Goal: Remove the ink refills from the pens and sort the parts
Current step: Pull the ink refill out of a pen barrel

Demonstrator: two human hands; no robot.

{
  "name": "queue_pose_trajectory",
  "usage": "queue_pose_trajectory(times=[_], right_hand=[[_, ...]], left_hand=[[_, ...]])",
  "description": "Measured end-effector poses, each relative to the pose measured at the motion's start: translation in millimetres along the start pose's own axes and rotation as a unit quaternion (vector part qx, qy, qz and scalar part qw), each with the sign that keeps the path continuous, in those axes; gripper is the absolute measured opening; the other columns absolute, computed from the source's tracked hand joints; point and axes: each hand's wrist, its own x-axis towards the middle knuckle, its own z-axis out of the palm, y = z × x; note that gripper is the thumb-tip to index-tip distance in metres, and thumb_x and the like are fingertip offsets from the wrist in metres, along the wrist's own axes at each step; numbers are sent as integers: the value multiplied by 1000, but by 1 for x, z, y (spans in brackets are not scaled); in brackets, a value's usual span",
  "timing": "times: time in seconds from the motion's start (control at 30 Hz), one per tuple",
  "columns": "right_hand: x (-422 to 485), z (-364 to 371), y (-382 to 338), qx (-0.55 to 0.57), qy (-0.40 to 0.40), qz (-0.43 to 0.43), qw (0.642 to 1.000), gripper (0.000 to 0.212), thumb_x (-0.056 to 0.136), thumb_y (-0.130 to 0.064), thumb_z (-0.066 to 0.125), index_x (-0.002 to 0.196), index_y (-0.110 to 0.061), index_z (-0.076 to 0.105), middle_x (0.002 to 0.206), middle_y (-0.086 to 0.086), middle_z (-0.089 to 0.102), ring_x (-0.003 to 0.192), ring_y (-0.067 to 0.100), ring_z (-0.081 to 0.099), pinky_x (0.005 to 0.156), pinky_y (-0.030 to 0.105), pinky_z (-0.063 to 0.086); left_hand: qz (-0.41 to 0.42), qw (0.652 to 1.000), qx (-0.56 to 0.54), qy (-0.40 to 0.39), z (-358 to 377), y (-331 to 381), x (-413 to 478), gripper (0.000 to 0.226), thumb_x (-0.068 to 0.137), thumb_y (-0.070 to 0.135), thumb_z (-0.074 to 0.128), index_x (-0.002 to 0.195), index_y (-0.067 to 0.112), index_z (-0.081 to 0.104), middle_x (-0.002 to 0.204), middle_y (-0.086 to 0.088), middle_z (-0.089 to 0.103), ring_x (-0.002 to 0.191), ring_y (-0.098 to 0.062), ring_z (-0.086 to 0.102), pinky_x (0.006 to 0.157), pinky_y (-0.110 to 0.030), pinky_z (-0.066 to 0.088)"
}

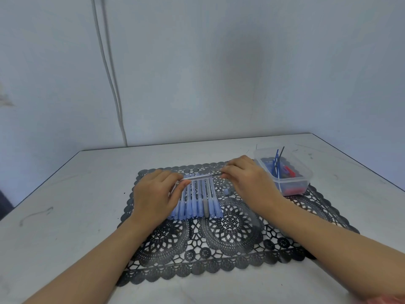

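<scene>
The thin, pale translucent plastic pen [200,176] is hanging just above the middle of the mat, its long axis running roughly from 9 o'clock to 3 o'clock with the 3 o'clock end a touch farther off; which end carries the tip is too small to tell. The left hand [153,194] is pinching its 9 o'clock end and the right hand [247,176] is gripping its 3 o'clock end, so it looks like a pen being pulled or twisted apart. Beneath it, a row of light-blue pens [197,205] is lying side by side, axes 12 to 6 o'clock, thick ends toward 6; these seem to be awaiting work. A small bluish cap-like piece [226,191] is sitting just beside the row at 3 o'clock. Everything is resting on a black lace placemat [230,238]. At 3 o'clock, a clear plastic tub [304,172] is already holding thin blue and dark ink refills [276,163] and red parts, so the sorting is partly done. The white desk [65,216] is carrying it all.
</scene>
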Motion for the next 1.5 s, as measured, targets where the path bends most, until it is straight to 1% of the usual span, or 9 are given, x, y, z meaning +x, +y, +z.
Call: queue_pose_trajectory(times=[0.17, 0.33, 0.43, 0.6, 0.9, 1.07, 1.23, 1.37, 1.5], right_hand=[[1, -4, -8, 87, -41, -1, 995, 7, 76, -6, 74, 82, -5, 70, 83, 5, 62, 77, 16, 59, 72, 23, 48], [7, -9, -8, 154, -137, 85, 975, 8, 83, -18, 68, 87, -13, 73, 81, -7, 56, 71, 6, 52, 69, 25, 50], [10, -12, -3, 203, -165, 109, 959, 17, 84, -8, 65, 97, -17, 74, 84, -6, 59, 74, 8, 55, 69, 18, 46], [9, -12, 8, 213, -229, 78, 947, 33, 86, 4, 57, 109, -17, 69, 91, -13, 54, 83, -7, 49, 72, 3, 36], [8, -12, -1, 311, -155, 186, 919, 18, 84, -6, 65, 93, -18, 74, 82, -9, 63, 77, 8, 58, 68, 19, 49], [7, -12, -8, 375, -126, 257, 882, 10, 78, -14, 72, 77, -24, 70, 77, -9, 67, 72, 2, 61, 71, 27, 54], [4, -9, -9, 375, -125, 275, 876, 13, 77, -16, 73, 76, -29, 70, 79, -8, 70, 76, 6, 63, 74, 38, 55], [6, -11, -7, 382, -140, 282, 869, 7, 76, -18, 74, 80, -24, 73, 78, -7, 71, 70, 2, 62, 72, 34, 56], [8, -13, 0, 367, -147, 283, 874, 14, 78, -15, 73, 92, -20, 74, 81, -5, 71, 60, -6, 59, 60, 13, 48]], left_hand=[[26, 1000, 6, 1, -1, 3, 0, 31, 92, 38, 54, 79, 16, 72, 69, 7, 66, 61, -12, 57, 59, -18, 34], [34, 999, 5, -4, -1, 3, 0, 31, 91, 38, 55, 79, 16, 72, 69, 7, 65, 61, -12, 56, 58, -20, 35], [23, 1000, -3, -7, -1, 1, -1, 30, 91, 37, 55, 79, 15, 72, 71, 7, 66, 62, -13, 58, 57, -23, 41], [18, 1000, -4, -13, 0, 0, -1, 33, 92, 39, 52, 79, 16, 72, 70, 7, 65, 62, -14, 56, 55, -26, 44], [13, 1000, -19, -11, -1, 1, -1, 32, 92, 38, 52, 80, 16, 72, 70, 7, 65, 62, -13, 56, 54, -26, 44], [24, 999, -26, 2, -3, 5, 0, 31, 92, 37, 54, 79, 15, 72, 67, 8, 63, 61, -10, 54, 59, -17, 36], [32, 999, -22, 11, -4, 7, 2, 32, 92, 36, 54, 78, 14, 72, 66, 8, 63, 60, -9, 53, 62, -13, 29], [34, 999, -15, 9, -4, 7, 2, 31, 91, 36, 55, 78, 14, 72, 67, 7, 64, 60, -10, 54, 61, -12, 28], [25, 1000, -8, -1, -3, 7, 2, 32, 92, 37, 54, 79, 15, 73, 70, 7, 66, 61, -11, 58, 59, -16, 35]])
